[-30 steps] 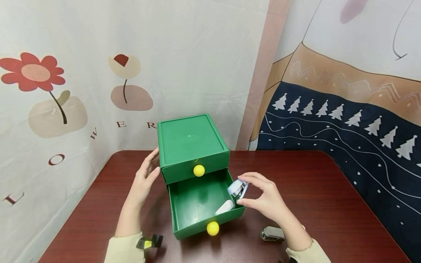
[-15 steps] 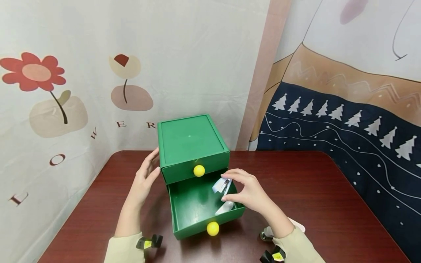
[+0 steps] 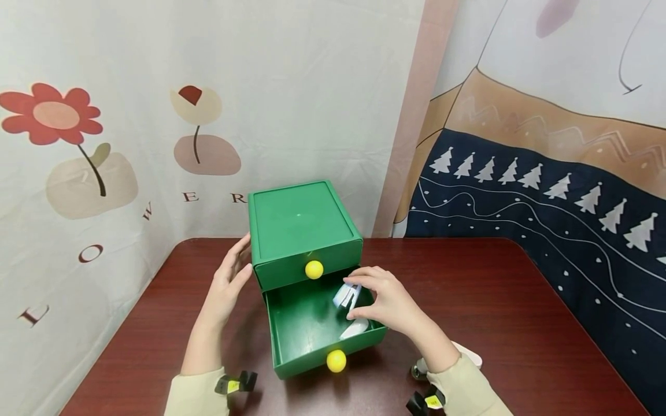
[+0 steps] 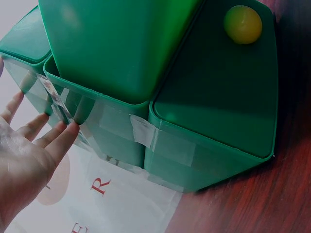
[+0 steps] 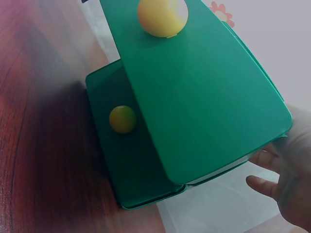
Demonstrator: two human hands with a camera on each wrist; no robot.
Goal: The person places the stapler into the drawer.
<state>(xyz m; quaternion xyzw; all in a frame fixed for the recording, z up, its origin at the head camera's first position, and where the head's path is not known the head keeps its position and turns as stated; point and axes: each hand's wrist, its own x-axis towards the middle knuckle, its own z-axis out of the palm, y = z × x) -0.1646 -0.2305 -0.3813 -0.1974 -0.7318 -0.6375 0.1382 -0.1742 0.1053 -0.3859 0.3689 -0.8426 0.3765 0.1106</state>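
A green drawer unit (image 3: 302,222) with yellow knobs stands on the table, its middle drawer (image 3: 299,323) pulled out. My left hand (image 3: 229,283) rests against the unit's left side; in the left wrist view its extended fingers (image 4: 63,138) touch the taped wall. Over the right part of that drawer, my right hand (image 3: 385,297) pinches a light blue stapler (image 3: 343,294) between thumb and fingers, tilted. Below the stapler, a white rounded object (image 3: 355,329) lies in the drawer's front right corner. In the right wrist view the drawer front hides the stapler.
A grey stapler (image 3: 418,371) lies on the red-brown table (image 3: 468,289), mostly covered by my right forearm. Beyond that forearm a pale, flat-looking item (image 3: 470,353) peeks out. A printed cloth (image 3: 312,86) hangs behind the table.
My right hand has carried the light blue stapler leftward from the drawer's right edge to over its inside, and the stapler's tilt has changed. My left hand stays on the unit.
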